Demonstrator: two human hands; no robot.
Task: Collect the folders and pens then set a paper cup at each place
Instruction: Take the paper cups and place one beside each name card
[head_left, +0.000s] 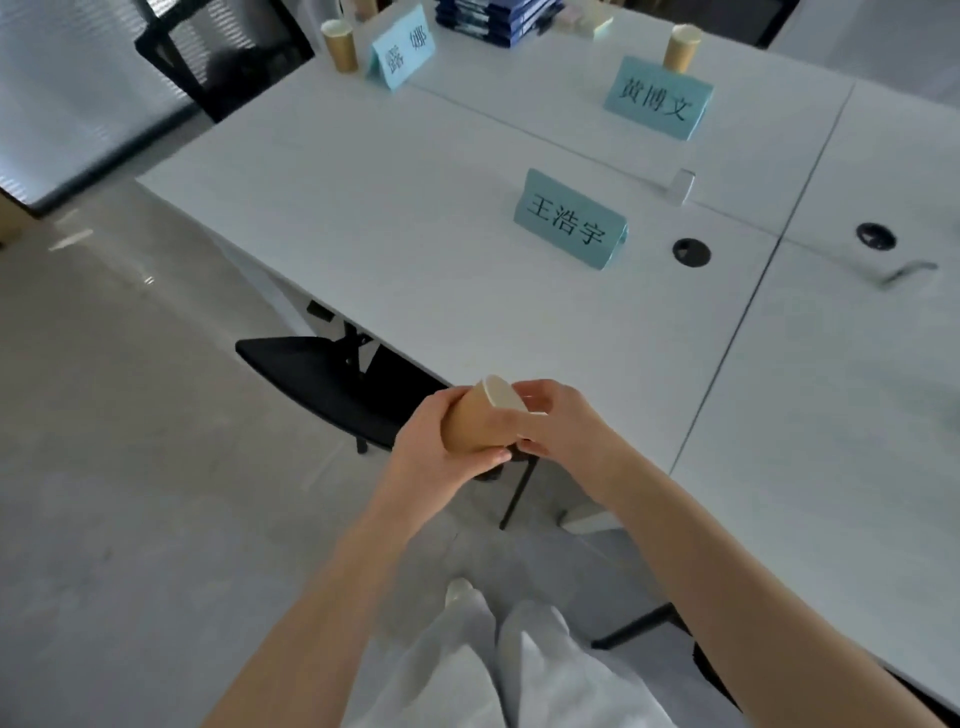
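Both hands clasp one brown paper cup (480, 418) off the bench (415, 260) edge, left hand (441, 441) wrapping its wall, right hand (558, 421) pinching the rim; light and crushable, it seems best held gently around the mid-wall.

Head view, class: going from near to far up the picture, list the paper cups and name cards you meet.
Held paper cup → nearest name card → right name card → left name card → right cup, left cup.
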